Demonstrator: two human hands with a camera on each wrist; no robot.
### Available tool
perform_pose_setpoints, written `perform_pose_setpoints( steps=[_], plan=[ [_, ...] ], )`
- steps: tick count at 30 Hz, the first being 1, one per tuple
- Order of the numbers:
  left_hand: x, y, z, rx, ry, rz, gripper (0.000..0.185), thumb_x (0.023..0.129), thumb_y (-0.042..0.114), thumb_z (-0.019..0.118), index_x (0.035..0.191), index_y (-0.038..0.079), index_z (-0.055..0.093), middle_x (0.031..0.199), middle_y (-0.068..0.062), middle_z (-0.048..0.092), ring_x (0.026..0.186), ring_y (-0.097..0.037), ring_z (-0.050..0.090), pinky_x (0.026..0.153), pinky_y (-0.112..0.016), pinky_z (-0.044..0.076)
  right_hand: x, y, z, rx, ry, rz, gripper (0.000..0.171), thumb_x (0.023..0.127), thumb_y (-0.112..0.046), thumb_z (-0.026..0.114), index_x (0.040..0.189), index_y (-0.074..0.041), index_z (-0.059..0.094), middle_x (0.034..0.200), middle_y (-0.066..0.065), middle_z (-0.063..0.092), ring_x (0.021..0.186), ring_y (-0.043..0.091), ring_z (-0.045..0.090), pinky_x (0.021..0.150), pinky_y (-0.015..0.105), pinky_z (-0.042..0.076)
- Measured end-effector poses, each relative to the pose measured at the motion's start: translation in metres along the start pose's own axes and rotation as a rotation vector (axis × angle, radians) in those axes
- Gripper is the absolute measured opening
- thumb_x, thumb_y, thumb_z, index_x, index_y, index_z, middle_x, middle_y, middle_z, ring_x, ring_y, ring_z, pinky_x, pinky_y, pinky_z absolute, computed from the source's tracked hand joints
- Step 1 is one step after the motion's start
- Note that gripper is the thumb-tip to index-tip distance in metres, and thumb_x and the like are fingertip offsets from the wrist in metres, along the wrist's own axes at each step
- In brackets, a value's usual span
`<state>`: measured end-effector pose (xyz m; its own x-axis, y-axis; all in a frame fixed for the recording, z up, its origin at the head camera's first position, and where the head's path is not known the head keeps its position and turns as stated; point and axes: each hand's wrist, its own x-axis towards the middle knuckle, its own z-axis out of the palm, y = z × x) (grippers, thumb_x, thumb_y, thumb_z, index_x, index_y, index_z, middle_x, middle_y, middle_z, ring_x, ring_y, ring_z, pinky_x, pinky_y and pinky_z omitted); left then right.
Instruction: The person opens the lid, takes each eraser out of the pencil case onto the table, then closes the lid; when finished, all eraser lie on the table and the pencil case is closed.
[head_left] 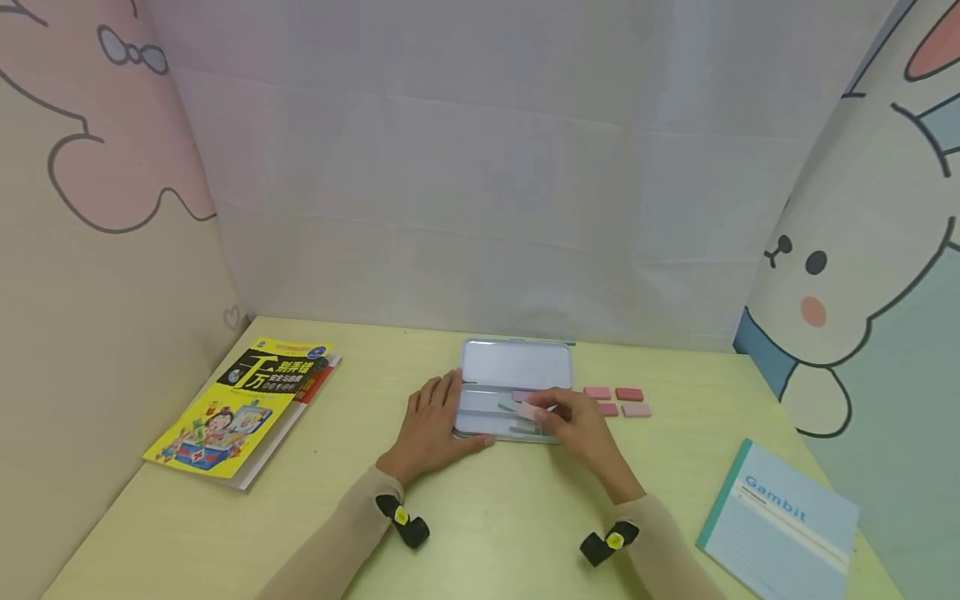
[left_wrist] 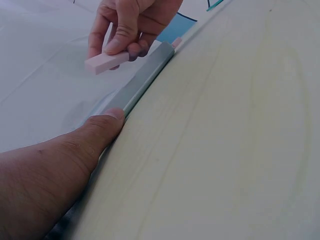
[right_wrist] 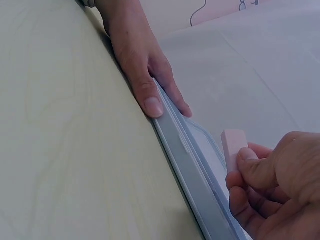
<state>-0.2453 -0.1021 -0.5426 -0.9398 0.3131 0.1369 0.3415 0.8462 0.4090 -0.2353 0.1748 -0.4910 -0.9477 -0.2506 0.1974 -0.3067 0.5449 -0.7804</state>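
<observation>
A pale blue tin pencil case (head_left: pixel 480 400) lies on the table with its lid (head_left: pixel 516 364) raised at the back. My left hand (head_left: pixel 431 425) rests at its left end, fingers along the side and thumb (left_wrist: pixel 112 115) on the front edge. Above the case's right half, my right hand (head_left: pixel 576 421) pinches a pale pink eraser-like block (right_wrist: pixel 232 145) between thumb and fingers. Partly hidden behind that hand, a purplish-pink block (head_left: pixel 520 396) shows in the case. To the right lie several pink and red blocks, among them a darker red block (head_left: pixel 629 394) and a pale one (head_left: pixel 637 411).
A yellow booklet (head_left: pixel 240 408) lies atop other printed matter at the table's left. Near the right edge lies a light blue notebook (head_left: pixel 780 525) marked "Gambit". A white sheet (head_left: pixel 480 208) hangs behind the table, with printed panels on both sides.
</observation>
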Motion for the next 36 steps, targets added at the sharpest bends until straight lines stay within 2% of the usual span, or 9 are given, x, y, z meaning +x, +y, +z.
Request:
perform_pose_setpoints(
  steps=[7,14,21,23,29,32,36],
  plan=[
    [-0.001,0.0,0.0,0.005,0.014,0.011,0.124,0.088,0.078,0.069,0.173,0.006,0.014,0.177,-0.018,0.028,0.161,-0.043,0.028,0.128,-0.063,0.025,-0.01,0.013,-0.02,-0.125,0.042,0.078,0.018,0.099,-0.013,0.076,0.116,-0.009,0.081,0.113,0.01,0.081,0.092,0.018,0.068,0.085,0.025,0.056],
    [-0.002,0.002,0.0,-0.014,0.019,0.015,0.124,0.087,0.077,0.07,0.173,0.005,0.016,0.176,-0.019,0.029,0.16,-0.044,0.028,0.127,-0.064,0.026,-0.02,0.025,-0.042,-0.129,0.054,0.104,0.015,0.099,-0.009,0.076,0.113,-0.005,0.082,0.119,0.017,0.08,0.093,0.018,0.07,0.079,0.02,0.055],
    [-0.001,0.002,-0.001,-0.009,0.015,0.012,0.124,0.088,0.078,0.069,0.173,0.006,0.013,0.177,-0.018,0.028,0.161,-0.044,0.027,0.128,-0.064,0.024,-0.025,0.035,-0.061,-0.121,0.06,0.159,0.019,0.1,-0.011,0.075,0.115,-0.001,0.081,0.091,0.014,0.081,0.073,0.011,0.069,0.064,0.021,0.053],
    [-0.001,0.002,-0.002,-0.006,0.011,0.009,0.125,0.088,0.078,0.069,0.173,0.007,0.012,0.177,-0.018,0.027,0.161,-0.044,0.027,0.128,-0.064,0.024,-0.027,0.037,-0.066,-0.147,0.053,0.167,0.02,0.1,-0.011,0.076,0.117,-0.002,0.082,0.092,0.013,0.081,0.075,0.011,0.069,0.066,0.02,0.053],
    [-0.001,0.001,-0.002,-0.005,0.002,0.003,0.125,0.088,0.078,0.068,0.174,0.007,0.011,0.178,-0.018,0.026,0.162,-0.044,0.026,0.129,-0.064,0.022,-0.031,0.042,-0.076,-0.224,0.008,0.212,0.026,0.1,-0.015,0.075,0.123,-0.004,0.081,0.113,0.016,0.08,0.09,0.019,0.066,0.074,0.023,0.052],
    [-0.001,0.0,-0.001,-0.008,0.006,0.005,0.124,0.088,0.078,0.068,0.173,0.007,0.012,0.178,-0.018,0.026,0.161,-0.044,0.026,0.129,-0.064,0.023,-0.032,0.044,-0.079,-0.236,-0.007,0.239,0.029,0.101,-0.017,0.075,0.124,0.0,0.079,0.11,0.017,0.08,0.092,0.022,0.065,0.073,0.026,0.05],
    [0.0,0.001,-0.001,-0.004,0.0,0.003,0.124,0.089,0.078,0.068,0.174,0.007,0.012,0.178,-0.017,0.026,0.162,-0.043,0.025,0.13,-0.063,0.022,-0.033,0.045,-0.082,-0.214,-0.02,0.298,0.035,0.102,-0.019,0.074,0.128,0.004,0.076,0.105,0.017,0.078,0.085,0.02,0.062,0.067,0.027,0.048]
  ],
)
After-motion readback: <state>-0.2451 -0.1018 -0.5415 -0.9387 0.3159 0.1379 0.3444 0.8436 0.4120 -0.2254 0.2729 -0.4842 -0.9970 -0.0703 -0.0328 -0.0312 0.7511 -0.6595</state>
